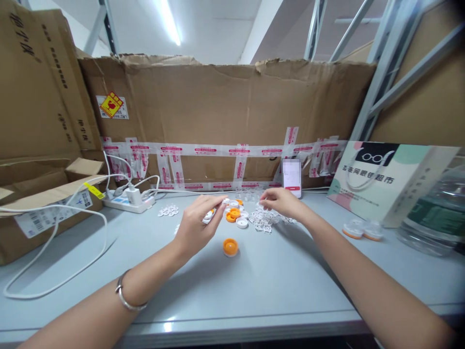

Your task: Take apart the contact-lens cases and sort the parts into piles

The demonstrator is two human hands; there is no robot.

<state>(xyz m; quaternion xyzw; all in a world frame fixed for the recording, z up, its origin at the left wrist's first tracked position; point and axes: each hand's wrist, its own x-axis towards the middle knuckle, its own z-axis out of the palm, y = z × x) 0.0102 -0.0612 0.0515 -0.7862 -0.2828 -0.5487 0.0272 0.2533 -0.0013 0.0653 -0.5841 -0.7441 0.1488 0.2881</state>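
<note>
My left hand [199, 220] is closed, thumb and fingertips pinching a small white plastic piece [225, 201] above a group of round parts. My right hand [283, 202] reaches over a heap of white openwork plastic pieces [263, 220], its fingertips pressed together at the heap's far side. What those fingertips hold, if anything, I cannot make out. Between the hands lie orange round caps [231, 216] and white round caps [241, 222]. Nearer to me, a single orange cup-shaped part [230, 247] sits on the table.
A small cluster of white pieces [168, 211] lies left of my left hand. Behind stand clear cups [250, 195] and a phone [292, 177]. At left are a power strip [129, 203] and looping cable; at right, a paper bag [381, 182], capped parts [362, 230] and a bottle [436, 213].
</note>
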